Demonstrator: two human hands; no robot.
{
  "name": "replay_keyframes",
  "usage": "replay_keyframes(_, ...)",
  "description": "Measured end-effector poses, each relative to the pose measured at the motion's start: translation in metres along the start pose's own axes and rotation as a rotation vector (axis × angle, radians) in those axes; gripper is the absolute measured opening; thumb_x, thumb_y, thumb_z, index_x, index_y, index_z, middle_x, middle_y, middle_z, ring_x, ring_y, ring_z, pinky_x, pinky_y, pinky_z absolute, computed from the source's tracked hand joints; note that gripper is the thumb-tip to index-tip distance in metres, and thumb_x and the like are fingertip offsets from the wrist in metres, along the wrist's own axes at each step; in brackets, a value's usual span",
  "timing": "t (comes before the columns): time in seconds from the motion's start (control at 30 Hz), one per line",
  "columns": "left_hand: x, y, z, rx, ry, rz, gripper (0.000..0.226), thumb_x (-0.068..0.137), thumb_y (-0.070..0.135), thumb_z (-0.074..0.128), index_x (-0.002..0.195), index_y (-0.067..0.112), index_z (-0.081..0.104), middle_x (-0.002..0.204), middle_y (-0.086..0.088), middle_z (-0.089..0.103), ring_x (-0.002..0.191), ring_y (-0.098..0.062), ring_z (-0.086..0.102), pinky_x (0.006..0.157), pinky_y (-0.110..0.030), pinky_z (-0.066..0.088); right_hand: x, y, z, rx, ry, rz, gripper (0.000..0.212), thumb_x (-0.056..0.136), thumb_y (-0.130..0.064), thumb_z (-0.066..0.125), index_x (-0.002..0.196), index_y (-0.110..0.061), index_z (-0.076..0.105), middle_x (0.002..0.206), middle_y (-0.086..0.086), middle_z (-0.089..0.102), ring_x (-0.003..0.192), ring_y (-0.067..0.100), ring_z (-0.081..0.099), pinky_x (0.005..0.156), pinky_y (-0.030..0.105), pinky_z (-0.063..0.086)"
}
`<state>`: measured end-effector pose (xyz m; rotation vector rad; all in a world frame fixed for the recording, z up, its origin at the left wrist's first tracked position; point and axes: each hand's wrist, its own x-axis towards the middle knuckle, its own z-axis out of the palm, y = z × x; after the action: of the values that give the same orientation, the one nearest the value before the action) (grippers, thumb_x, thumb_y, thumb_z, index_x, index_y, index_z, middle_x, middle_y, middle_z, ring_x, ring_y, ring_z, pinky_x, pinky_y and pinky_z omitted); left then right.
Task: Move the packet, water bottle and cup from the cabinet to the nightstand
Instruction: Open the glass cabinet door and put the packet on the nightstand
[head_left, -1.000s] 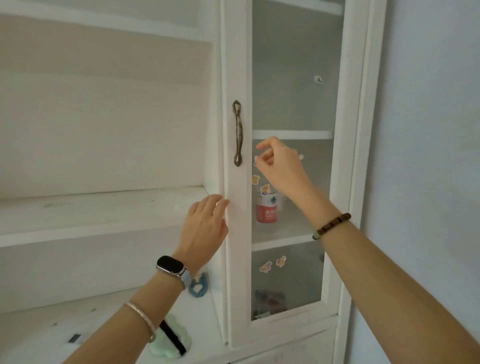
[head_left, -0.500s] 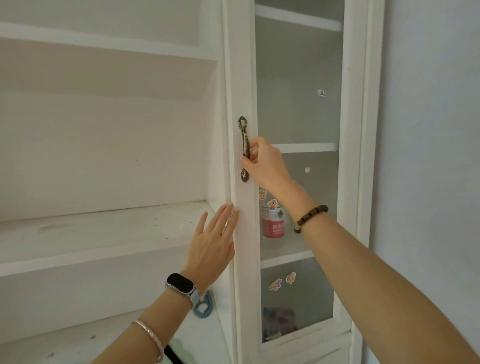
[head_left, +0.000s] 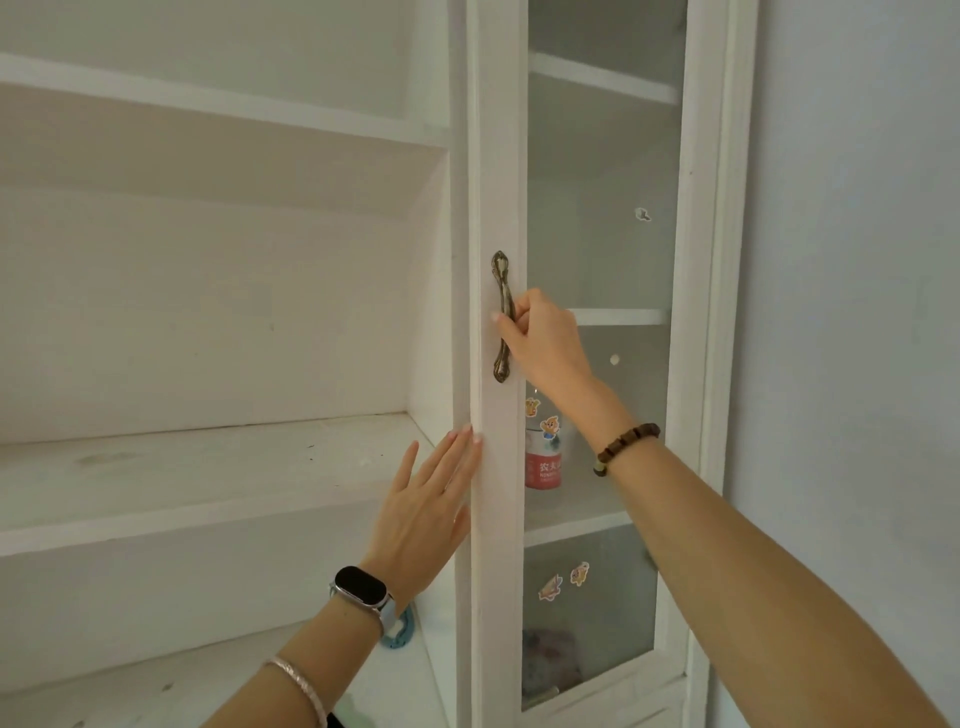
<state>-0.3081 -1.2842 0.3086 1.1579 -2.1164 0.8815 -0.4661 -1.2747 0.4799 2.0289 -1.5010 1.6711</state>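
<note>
- My right hand (head_left: 545, 338) has its fingers curled around the brass handle (head_left: 502, 317) of the cabinet door (head_left: 496, 519).
- My left hand (head_left: 423, 514) lies flat, fingers stretched, against the door's left edge.
- The water bottle (head_left: 543, 462) stands behind the glass, at 6 o'clock from the handle; it has a red label and looks blurred.

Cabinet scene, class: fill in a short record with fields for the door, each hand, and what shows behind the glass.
door: glass cabinet door, looks closed
right hand: right hand in a grip on the metal handle
left hand: left hand flat, fingertips on the door's edge
behind glass: water bottle with red label, upright on a shelf
lower shelf: blurred item, cannot tell
</note>
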Motion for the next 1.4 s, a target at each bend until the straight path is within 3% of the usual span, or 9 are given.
replay_keyframes(0.2, -0.013, 0.028, -0.012, -0.189, 0.035, 0.047, 0.073, 0.094, 0.025, 0.048, 0.151, 0.012, 0.005, 0.159, -0.004, 0.009, 0.147, -0.018, 0.007, 0.118, -0.046, 0.017, -0.028, 0.0, -0.039, 0.076, 0.052, -0.024, 0.015, 0.096, -0.028, 0.057, 0.093, -0.015, 0.052, 0.084, 0.007, 0.064, 0.077, 0.024, 0.067, 0.063, 0.023, 0.052)
replay_keyframes(0.33, -0.02, 0.059, -0.027, -0.408, 0.089, 0.056, 0.063, 0.099, 0.033, 0.032, 0.151, 0.013, 0.004, 0.159, 0.0, 0.009, 0.146, -0.01, 0.005, 0.119, -0.039, 0.011, -0.044, 0.004, -0.066, 0.084, 0.091, -0.003, 0.02, 0.095, -0.033, 0.057, 0.096, -0.014, 0.054, 0.086, 0.005, 0.066, 0.078, 0.024, 0.067, 0.075, 0.038, 0.056)
replay_keyframes(0.43, -0.023, 0.081, -0.034, -0.541, 0.142, 0.078, 0.059, 0.1, 0.032, 0.031, 0.151, 0.014, 0.007, 0.159, 0.001, 0.012, 0.146, -0.009, 0.008, 0.119, -0.037, 0.01, -0.058, 0.006, -0.091, 0.107, 0.1, 0.021, 0.023, 0.095, -0.034, 0.057, 0.102, -0.012, 0.056, 0.089, 0.007, 0.067, 0.074, 0.017, 0.068, 0.075, 0.035, 0.058)
replay_keyframes(0.53, -0.023, 0.102, -0.041, -0.575, 0.177, 0.112, 0.058, 0.1, 0.03, 0.034, 0.151, 0.015, 0.009, 0.157, 0.001, 0.015, 0.146, -0.009, 0.01, 0.119, -0.036, 0.012, -0.071, 0.008, -0.12, 0.132, 0.096, 0.033, 0.022, 0.096, -0.033, 0.056, 0.104, -0.012, 0.056, 0.09, 0.005, 0.068, 0.07, 0.011, 0.069, 0.07, 0.024, 0.058)
replay_keyframes(0.67, -0.02, 0.135, -0.053, -0.612, 0.188, 0.201, 0.06, 0.099, 0.028, 0.036, 0.151, 0.013, 0.01, 0.157, -0.004, 0.019, 0.146, -0.011, 0.012, 0.118, -0.039, 0.016, -0.086, 0.017, -0.154, 0.196, 0.136, 0.059, 0.021, 0.097, -0.025, 0.054, 0.107, -0.008, 0.057, 0.087, 0.009, 0.07, 0.073, 0.016, 0.071, 0.072, 0.027, 0.059)
replay_keyframes(0.8, -0.012, 0.17, -0.06, -0.731, 0.178, 0.282, 0.067, 0.098, 0.021, 0.044, 0.151, 0.016, 0.004, 0.159, 0.001, 0.009, 0.146, -0.01, 0.008, 0.119, -0.036, 0.009, -0.099, 0.029, -0.19, 0.253, 0.168, 0.081, 0.021, 0.098, -0.019, 0.054, 0.109, -0.002, 0.058, 0.078, 0.004, 0.069, 0.073, 0.014, 0.07, 0.072, 0.027, 0.059)
replay_keyframes(1.0, 0.008, 0.227, -0.067, -0.892, 0.203, 0.409, 0.074, 0.092, 0.02, 0.052, 0.151, 0.012, 0.008, 0.16, 0.001, 0.009, 0.143, -0.014, 0.022, 0.119, -0.041, 0.013, -0.115, 0.046, -0.246, 0.218, 0.2, 0.123, 0.022, 0.099, -0.014, 0.051, 0.109, 0.003, 0.061, 0.078, 0.008, 0.067, 0.068, 0.01, 0.068, 0.068, 0.022, 0.057)
replay_keyframes(1.13, 0.026, 0.266, -0.07, -0.91, 0.204, 0.491, 0.076, 0.089, 0.022, 0.054, 0.151, 0.011, 0.011, 0.16, 0.0, 0.006, 0.146, -0.012, 0.009, 0.118, -0.044, 0.015, -0.119, 0.067, -0.283, 0.204, 0.245, 0.193, 0.021, 0.1, -0.014, 0.05, 0.11, -0.002, 0.064, 0.081, 0.003, 0.07, 0.07, 0.007, 0.069, 0.067, 0.02, 0.056)
replay_keyframes(1.4, 0.067, 0.343, -0.062, -0.799, 0.218, 0.521, 0.072, 0.091, 0.034, 0.045, 0.151, 0.014, 0.011, 0.16, 0.0, 0.006, 0.147, -0.012, 0.003, 0.118, -0.046, 0.017, -0.118, 0.111, -0.344, 0.063, 0.23, 0.254, 0.027, 0.101, -0.007, 0.045, 0.122, -0.006, 0.061, 0.095, 0.003, 0.072, 0.08, 0.005, 0.071, 0.073, 0.016, 0.055)
